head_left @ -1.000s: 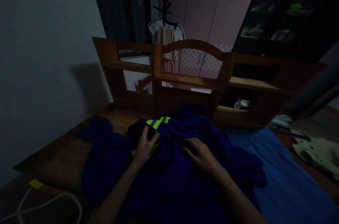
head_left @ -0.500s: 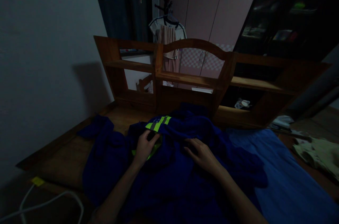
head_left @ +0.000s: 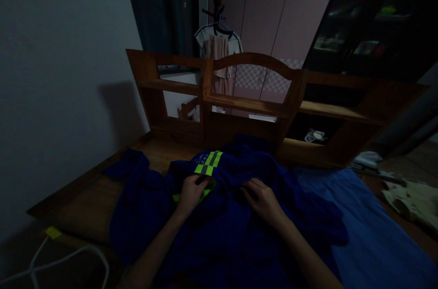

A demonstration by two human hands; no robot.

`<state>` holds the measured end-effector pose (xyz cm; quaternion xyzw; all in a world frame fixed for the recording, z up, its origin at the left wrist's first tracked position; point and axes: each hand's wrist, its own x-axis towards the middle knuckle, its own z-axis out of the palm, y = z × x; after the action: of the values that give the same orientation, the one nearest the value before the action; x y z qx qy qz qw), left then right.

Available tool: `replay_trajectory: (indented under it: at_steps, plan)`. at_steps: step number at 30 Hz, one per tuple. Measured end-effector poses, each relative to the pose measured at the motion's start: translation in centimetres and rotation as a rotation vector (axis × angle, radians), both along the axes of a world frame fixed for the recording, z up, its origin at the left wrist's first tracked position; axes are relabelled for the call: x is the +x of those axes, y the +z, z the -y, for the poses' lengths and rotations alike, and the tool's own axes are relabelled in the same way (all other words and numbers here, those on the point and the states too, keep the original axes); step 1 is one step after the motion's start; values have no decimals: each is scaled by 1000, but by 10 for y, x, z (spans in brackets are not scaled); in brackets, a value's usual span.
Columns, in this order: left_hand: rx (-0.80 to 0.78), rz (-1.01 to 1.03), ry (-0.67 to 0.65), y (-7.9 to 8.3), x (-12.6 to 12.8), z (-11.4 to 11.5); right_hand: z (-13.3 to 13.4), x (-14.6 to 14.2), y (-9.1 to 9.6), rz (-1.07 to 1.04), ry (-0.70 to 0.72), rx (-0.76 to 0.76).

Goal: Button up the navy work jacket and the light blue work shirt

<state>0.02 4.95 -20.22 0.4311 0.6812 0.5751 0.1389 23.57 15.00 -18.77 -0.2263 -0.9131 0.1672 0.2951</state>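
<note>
A dark blue work garment [head_left: 222,229] with neon yellow-green and grey reflective stripes [head_left: 208,163] lies crumpled on a wooden bed platform [head_left: 85,207]. My left hand [head_left: 192,193] is closed, its fingers curled round a fold of the garment just below the striped patch. My right hand [head_left: 263,198] lies on the blue cloth to the right of it, fingers bent and pressed into the fabric. Both forearms reach in from the bottom edge.
A wooden headboard with shelves [head_left: 253,102] stands behind the garment. A lighter blue sheet [head_left: 359,229] spreads to the right, with pale cloth [head_left: 410,200] beyond it. A white cable [head_left: 65,261] curls at the lower left. Clothes hang on a rack [head_left: 219,43] behind.
My left hand closed from spread fingers into a grip on the garment's fold, and the striped patch turned more upright. My right hand stayed on the cloth.
</note>
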Motion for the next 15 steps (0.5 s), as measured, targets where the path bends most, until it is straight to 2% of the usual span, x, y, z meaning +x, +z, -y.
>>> replay_trajectory:
  at_steps: [5, 8, 11, 15]
  plan:
    - [-50, -43, -45, 0, 7, 1, 17, -13, 17, -142, -13, 22]
    - [-68, -71, -69, 0, 12, 2, 29, -27, 24, -136, 0, 49]
    - [-74, -110, -107, 2, 16, 3, 33, -43, 19, -78, -11, 104]
    - [-98, -151, -147, 2, 18, 2, 28, -58, 2, -39, -34, 183]
